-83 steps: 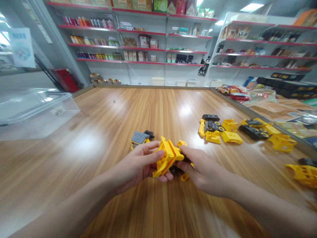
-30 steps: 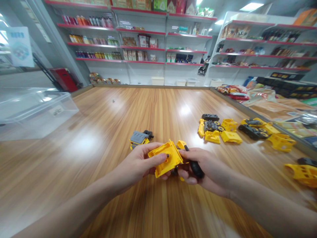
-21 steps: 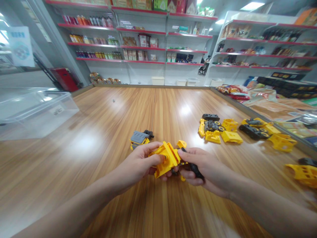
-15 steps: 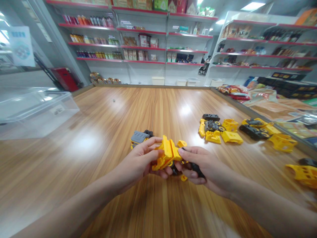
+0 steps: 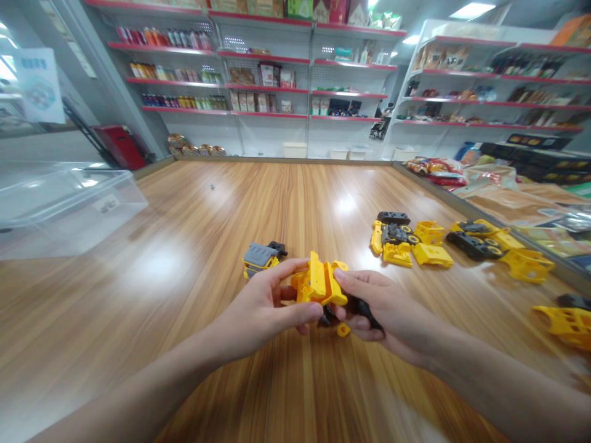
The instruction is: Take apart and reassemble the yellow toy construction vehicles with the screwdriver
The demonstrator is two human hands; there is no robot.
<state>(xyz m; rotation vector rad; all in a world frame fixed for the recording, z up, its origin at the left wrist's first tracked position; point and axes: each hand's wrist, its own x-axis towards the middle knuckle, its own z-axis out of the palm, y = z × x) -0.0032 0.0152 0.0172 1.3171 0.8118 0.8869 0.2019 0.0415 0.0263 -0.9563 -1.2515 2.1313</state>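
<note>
Between my two hands is a yellow toy vehicle part (image 5: 316, 284), held above the table. My left hand (image 5: 272, 304) is closed on its left side, thumb along the lower edge and fingers behind. At its right end, my right hand (image 5: 372, 301) pinches the yellow plastic, with a black piece (image 5: 364, 309) also in its fingers. How these pieces join is hidden by the fingers. Just below them shows a small yellow piece (image 5: 343, 330). A grey and yellow toy part (image 5: 260, 257) with black pieces lies beyond my left hand.
Several yellow and black toy vehicle parts (image 5: 397, 235) lie on the wooden table (image 5: 221, 215) to the right, more of them (image 5: 526, 264) near its right edge. A clear plastic box (image 5: 69, 215) stands at left. Packaged goods (image 5: 498, 184) lie beyond the right edge.
My left thumb has moved down and to the right along the yellow part's lower edge. The yellow part has turned slightly and shows more of its right end.
</note>
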